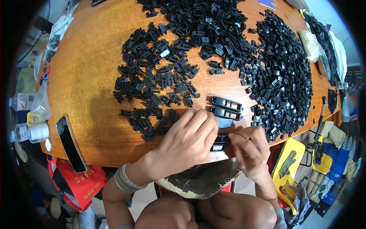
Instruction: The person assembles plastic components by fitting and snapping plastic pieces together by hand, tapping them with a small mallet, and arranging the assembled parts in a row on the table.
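Observation:
At the table's front edge, my left hand point(192, 133) is closed, its fingers curled down over the left end of a black plastic frame point(218, 142). My right hand point(251, 149) pinches at the frame's right end; its fingertips partly cover whatever small piece may be there. Just beyond the hands lie two similar black plastic frames point(227, 103), side by side, each with rectangular openings. A small greyish flat piece point(225, 123) shows between them and the held frame. The underside of my left fingers and thumb is hidden.
Loose black clips point(156, 76) spread left of centre, joining a bigger heap point(209, 23) at the back. Small black parts point(282, 76) form a dense pile to the right. A phone point(71, 143) lies near the left edge. A yellow chair point(288, 168) holding a glove stands at right.

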Action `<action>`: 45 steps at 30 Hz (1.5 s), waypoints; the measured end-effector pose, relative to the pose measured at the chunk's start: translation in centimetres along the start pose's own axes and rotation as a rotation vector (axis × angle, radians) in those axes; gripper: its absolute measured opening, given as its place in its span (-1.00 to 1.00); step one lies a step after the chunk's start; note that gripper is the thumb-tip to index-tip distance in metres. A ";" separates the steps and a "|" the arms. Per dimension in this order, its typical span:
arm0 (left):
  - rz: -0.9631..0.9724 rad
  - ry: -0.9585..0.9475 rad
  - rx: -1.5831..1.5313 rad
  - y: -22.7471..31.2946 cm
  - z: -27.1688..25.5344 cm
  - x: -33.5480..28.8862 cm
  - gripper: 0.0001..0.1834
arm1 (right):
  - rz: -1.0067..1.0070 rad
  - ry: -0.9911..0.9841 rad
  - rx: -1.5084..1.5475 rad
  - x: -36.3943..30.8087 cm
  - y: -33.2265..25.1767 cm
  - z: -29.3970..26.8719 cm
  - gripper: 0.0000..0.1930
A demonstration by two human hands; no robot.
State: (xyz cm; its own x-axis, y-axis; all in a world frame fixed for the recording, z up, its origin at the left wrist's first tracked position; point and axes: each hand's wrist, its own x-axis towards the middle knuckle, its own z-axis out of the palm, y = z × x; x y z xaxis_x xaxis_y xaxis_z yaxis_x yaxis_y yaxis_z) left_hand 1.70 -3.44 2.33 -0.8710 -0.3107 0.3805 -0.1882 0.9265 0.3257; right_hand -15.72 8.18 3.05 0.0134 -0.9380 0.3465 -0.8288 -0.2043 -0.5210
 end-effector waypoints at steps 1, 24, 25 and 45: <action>0.002 -0.012 -0.018 -0.1 0.0 0.0 -0.61 | 0.027 0.020 0.003 -0.1 0.2 0.0 -0.66; -0.080 0.038 -0.035 -1.1 0.5 1.3 -0.72 | -0.229 -0.132 -0.160 12.7 6.2 2.2 -0.85; -0.063 0.012 -0.026 -0.9 0.3 1.3 -0.71 | -0.230 -0.102 -0.144 12.6 6.1 1.7 -0.83; -0.118 0.083 -0.158 -0.7 1.0 -0.4 -0.61 | -0.189 -0.100 0.050 3.1 1.2 0.5 -0.68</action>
State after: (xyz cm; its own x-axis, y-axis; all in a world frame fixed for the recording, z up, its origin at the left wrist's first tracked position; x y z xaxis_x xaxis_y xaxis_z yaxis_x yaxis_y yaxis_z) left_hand 1.69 -3.81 1.08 -0.8058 -0.4378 0.3989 -0.2077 0.8396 0.5019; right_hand -16.43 4.89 3.14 0.2235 -0.9043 0.3638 -0.7775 -0.3905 -0.4929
